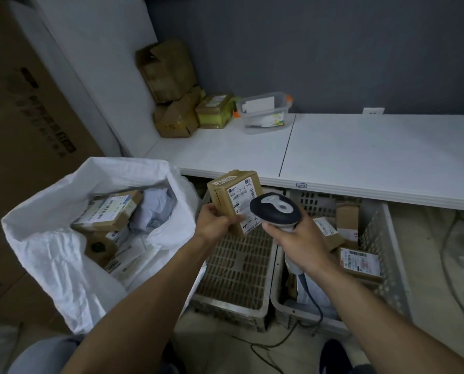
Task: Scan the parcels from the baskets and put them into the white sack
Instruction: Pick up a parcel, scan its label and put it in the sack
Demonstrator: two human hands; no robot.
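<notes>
Left hand [212, 222] first: fingers and thumb curl round the lower edge of a small brown cardboard parcel [224, 191], gripping it upright and tilted so the white shipping label [240, 201] faces the person. That tilt looks deliberate, since it gives the reader a flat view of the barcode.

Right hand [295, 238] is wrapped around the handle of a grey-and-white handheld barcode scanner [275, 209]. Its head sits just in front of the label's right side and covers a bit of it. I'd call this the scan itself, with the parcel not yet bagged.

The parcel hangs in the air above the left grey slatted plastic basket [233, 265], whose bottom shows bare, so that one looks emptied. Just beside it, the right grey slatted plastic basket [387, 252] holds several more labelled cardboard parcels [360, 261], so there's work left. The scanner's dark cable [317, 306] drops from the handle toward the floor.

Out to the left, the white woven plastic sack [49, 238] stands open-mouthed near the left hand, handy for the drop. It has boxes [109, 211] and a pale soft bag [155, 209] already inside. Behind, a white shelf [360, 152] carries stacked brown cartons [171, 85] and a clear plastic tub [263, 112].
</notes>
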